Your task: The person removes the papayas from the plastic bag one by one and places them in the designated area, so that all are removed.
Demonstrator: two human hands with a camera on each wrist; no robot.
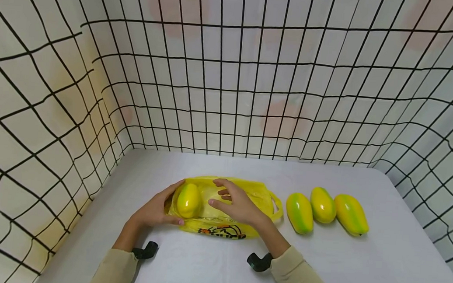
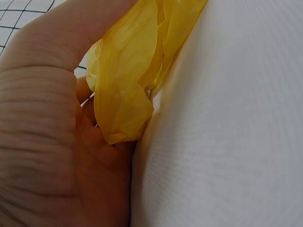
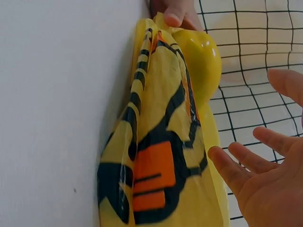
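Observation:
A yellow plastic bag (image 1: 240,223) with black and orange print lies on its side on the table. One glossy yellow-green mango (image 1: 189,201) rests on its left end; the right wrist view shows this mango (image 3: 203,59) bulging above the bag's edge. My left hand (image 1: 161,207) holds that end of the bag, thumb at the near side and fingers at the far side. In the left wrist view, crumpled yellow plastic (image 2: 125,90) sits inside the curve of the hand. Over the middle of the bag hovers my right hand (image 1: 239,204), fingers spread and holding nothing.
Three more yellow-green mangoes lie in a row right of the bag: a left one (image 1: 299,213), a middle one (image 1: 323,205) and a right one (image 1: 351,214). Behind the white table (image 1: 210,267) and at its sides stands black grid netting (image 1: 238,89) over white cloth.

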